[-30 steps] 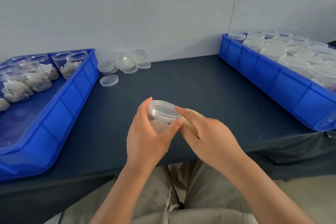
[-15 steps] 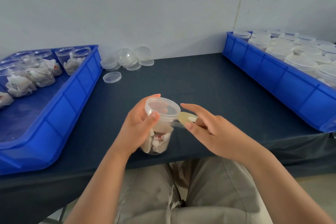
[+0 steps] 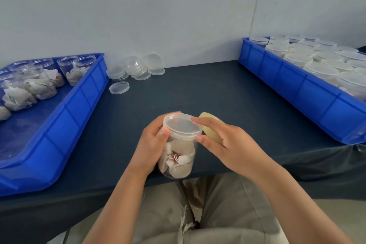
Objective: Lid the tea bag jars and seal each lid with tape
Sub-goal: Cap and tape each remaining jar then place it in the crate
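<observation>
In the left tray (image 3: pixel 79 109), a handful of open jars (image 3: pixel 39 83) of tea bags stand unlidded, with spare lids (image 3: pixel 136 69) heaped just beside it on the table (image 3: pixel 198 89). At the table's near edge, the left hand (image 3: pixel 150 144) grips a jar (image 3: pixel 178 156) full of tea bags, held tilted above the lap, fingers curled round its wall and thumb against the lid (image 3: pixel 182 126), which is already on. The right hand (image 3: pixel 227 144) holds the tape (image 3: pixel 213 127), a yellowish roll tucked behind its fingers, while forefinger and thumb touch the lid's rim. Whether any strip is stuck down yet cannot be told; the sealing of this jar appears to be under way. The right tray (image 3: pixel 297 89) is packed with lidded jars (image 3: pixel 320 65), their tape too faint to make out. By that count, most of the batch looks finished, with this jar and those on the left to go.
</observation>
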Demonstrator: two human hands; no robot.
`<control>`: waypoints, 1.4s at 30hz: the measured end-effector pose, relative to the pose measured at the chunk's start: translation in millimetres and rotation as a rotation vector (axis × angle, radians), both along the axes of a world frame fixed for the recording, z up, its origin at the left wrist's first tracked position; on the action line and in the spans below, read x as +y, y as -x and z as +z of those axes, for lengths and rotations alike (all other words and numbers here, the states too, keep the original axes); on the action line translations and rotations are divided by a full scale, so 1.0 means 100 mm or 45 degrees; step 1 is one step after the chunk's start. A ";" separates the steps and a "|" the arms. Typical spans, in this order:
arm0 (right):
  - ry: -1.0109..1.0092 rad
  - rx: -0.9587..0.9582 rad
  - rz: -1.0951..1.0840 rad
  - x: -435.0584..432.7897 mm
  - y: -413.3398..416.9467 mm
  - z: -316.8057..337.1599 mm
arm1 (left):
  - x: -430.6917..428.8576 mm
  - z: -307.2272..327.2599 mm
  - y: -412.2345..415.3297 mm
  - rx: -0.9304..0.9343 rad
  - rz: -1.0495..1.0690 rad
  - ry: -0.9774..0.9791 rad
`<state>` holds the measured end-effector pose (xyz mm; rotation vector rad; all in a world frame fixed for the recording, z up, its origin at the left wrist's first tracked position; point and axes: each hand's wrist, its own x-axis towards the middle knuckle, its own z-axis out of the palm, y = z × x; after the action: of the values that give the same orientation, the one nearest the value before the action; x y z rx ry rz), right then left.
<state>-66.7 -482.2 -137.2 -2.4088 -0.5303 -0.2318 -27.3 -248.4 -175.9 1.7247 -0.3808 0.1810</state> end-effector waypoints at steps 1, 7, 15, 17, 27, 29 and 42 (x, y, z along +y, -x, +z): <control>-0.002 -0.017 -0.022 0.00 0.00 0.01 | -0.01 0.04 0.05 -0.057 0.102 0.010; -0.024 -0.017 -0.087 0.01 0.01 -0.02 | -0.16 0.17 0.32 -0.210 0.215 -0.300; -0.027 0.019 -0.035 0.09 0.00 -0.09 | -0.29 0.18 0.17 -0.268 0.471 -0.298; -0.038 0.110 0.023 0.05 -0.02 -0.10 | -0.22 0.20 0.09 -0.186 0.432 -0.239; 0.032 0.105 0.051 -0.13 -0.14 -0.10 | 0.09 0.23 -0.08 -0.012 -0.014 -0.184; 0.015 0.119 0.049 -0.18 -0.16 -0.07 | 0.11 0.22 -0.09 0.043 -0.131 -0.122; -0.045 0.041 0.059 -0.11 -0.05 0.00 | 0.13 0.30 0.04 0.039 -0.208 -0.295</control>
<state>-61.2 -492.9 -136.8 -2.3591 -0.5624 -0.1810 -31.4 -235.8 -146.0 1.9111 -0.5344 -0.0088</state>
